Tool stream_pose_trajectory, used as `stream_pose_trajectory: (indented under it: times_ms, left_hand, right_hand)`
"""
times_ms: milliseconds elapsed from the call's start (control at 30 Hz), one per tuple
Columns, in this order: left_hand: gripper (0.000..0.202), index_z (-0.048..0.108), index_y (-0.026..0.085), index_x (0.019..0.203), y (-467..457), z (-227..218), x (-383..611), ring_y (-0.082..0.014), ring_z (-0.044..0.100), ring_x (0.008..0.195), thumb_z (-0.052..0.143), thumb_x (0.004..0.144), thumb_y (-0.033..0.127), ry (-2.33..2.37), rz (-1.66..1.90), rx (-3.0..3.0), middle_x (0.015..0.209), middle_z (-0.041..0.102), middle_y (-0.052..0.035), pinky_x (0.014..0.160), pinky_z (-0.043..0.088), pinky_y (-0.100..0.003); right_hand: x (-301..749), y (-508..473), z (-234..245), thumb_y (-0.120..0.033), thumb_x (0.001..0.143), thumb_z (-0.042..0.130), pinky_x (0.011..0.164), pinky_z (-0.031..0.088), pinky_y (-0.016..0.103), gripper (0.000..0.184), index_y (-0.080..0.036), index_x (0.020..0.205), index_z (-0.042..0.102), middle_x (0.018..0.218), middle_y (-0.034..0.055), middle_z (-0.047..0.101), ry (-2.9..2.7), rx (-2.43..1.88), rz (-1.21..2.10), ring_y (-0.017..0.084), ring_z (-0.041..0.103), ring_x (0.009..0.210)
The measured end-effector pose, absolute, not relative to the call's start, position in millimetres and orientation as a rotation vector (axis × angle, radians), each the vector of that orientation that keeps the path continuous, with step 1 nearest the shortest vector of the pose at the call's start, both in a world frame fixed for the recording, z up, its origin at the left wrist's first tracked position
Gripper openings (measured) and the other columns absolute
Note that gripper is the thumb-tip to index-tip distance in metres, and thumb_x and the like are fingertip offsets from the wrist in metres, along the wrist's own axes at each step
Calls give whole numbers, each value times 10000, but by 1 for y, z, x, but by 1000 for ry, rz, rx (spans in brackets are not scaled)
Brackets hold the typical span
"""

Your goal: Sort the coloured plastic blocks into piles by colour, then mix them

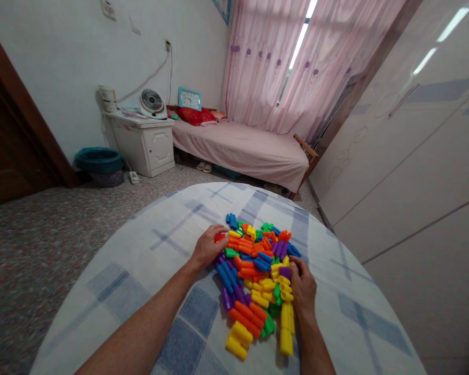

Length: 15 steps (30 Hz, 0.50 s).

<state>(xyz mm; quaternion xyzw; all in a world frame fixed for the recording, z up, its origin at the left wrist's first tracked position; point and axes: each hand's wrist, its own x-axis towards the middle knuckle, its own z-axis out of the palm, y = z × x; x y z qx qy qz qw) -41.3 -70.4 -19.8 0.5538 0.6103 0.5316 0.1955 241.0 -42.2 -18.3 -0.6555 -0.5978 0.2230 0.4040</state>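
Note:
A heap of small plastic building pieces point(258, 271) in orange, blue, yellow, green and purple lies on a round table with a blue-checked white cloth point(160, 250). My left hand point(208, 246) rests at the heap's left edge, fingers curled round a red piece point(220, 237). My right hand point(303, 289) lies at the heap's right side, fingers bent onto yellow pieces point(284, 286) and a purple one. Whether the right hand grips any of them is unclear.
Beyond the table are a speckled floor, a pink-covered bed point(242, 148), a white bedside cabinet point(143, 143) with a fan and clock, a teal basin point(99, 161), pink curtains and a white wardrobe point(406, 146) at right. A dark wooden door point(8, 140) stands at left.

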Motion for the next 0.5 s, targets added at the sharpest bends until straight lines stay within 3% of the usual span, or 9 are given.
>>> stream_pose_trajectory:
  times_ms: [133, 267, 333, 500]
  left_hand:
    - [332, 686, 191, 1019, -73, -18, -41, -201, 618, 983, 577, 705, 196, 1561, 1384, 1547, 1053, 679, -44, 914, 466, -319]
    - [336, 685, 167, 991, -74, -15, -39, -184, 632, 930, 552, 683, 154, 1478, 1508, 1426, 995, 693, -44, 859, 482, -292]
    - [320, 680, 157, 989, -73, -14, -39, -178, 636, 899, 560, 693, 185, 1475, 1611, 1318, 975, 694, -49, 829, 490, -286]
    - [348, 660, 135, 1022, -69, -17, -41, -137, 609, 669, 592, 722, 298, 1441, 1708, 1080, 817, 681, -43, 596, 489, -239]
  right_hand:
    - [240, -43, -16, -543, 726, 363, 796, 430, 335, 525, -192, 997, 645, 990, 80, 678, -1519, -1663, 550, 246, 607, 901]
    - [239, -44, -15, -544, 722, 356, 785, 435, 330, 536, -188, 999, 645, 980, 83, 680, -1522, -1680, 537, 243, 609, 890]
    - [239, -44, -14, -544, 721, 352, 790, 436, 330, 543, -184, 1004, 644, 985, 87, 680, -1523, -1678, 538, 242, 609, 892]
    - [240, -43, -15, -542, 715, 352, 816, 434, 339, 557, -173, 1010, 648, 1007, 97, 677, -1517, -1678, 543, 249, 605, 920]
